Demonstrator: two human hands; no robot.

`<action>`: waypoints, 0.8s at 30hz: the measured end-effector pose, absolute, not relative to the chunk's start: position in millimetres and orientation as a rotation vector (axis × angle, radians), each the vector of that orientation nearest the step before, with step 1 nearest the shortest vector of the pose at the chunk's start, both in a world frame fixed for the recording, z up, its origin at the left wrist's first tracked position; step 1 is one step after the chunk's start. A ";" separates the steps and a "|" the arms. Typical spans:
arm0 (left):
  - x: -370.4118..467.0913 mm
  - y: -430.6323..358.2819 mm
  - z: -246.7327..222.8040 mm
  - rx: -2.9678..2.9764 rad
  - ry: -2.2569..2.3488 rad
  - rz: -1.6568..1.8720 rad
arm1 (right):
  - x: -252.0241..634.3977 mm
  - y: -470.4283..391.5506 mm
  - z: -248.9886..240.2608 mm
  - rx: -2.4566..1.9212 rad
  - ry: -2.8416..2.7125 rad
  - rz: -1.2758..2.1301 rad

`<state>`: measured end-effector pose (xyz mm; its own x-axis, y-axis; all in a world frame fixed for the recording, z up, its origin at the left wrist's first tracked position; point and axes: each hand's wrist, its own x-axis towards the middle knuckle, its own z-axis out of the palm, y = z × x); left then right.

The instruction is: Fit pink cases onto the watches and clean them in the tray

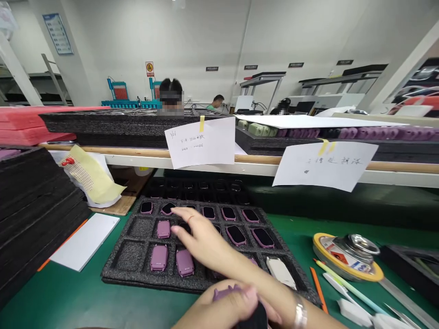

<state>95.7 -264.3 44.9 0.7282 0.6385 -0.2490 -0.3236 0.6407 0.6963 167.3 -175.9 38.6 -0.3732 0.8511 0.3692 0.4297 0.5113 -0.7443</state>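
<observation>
A black foam tray lies in front of me with several purple watch cases in its pockets. Some show dark screens, others their plain purple backs. My right hand reaches across the tray from the right, thumb and fingers apart. Its fingertips are at a dark-screened watch in the far row, and its thumb is beside a purple watch back; whether it touches either is unclear. Below that forearm, my left hand grips a purple watch case, partly hidden by the fingers. A white piece sits in the tray's near right pocket.
Stacked black foam trays rise at left, beside a white pad. Right of the tray are a yellow-rimmed tape roll, an orange stick and white-headed tools. A shelf with paper notes crosses ahead; people sit beyond it.
</observation>
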 end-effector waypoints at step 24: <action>88.4 -235.2 51.9 0.346 0.473 0.790 | 250.2 -253.8 73.6 -0.895 -1.816 0.565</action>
<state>88.4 -235.2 51.9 0.6095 0.7438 -0.2742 -0.5928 0.6573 0.4653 250.2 -253.8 73.6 -0.2336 0.7858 0.5727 0.3227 0.6183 -0.7167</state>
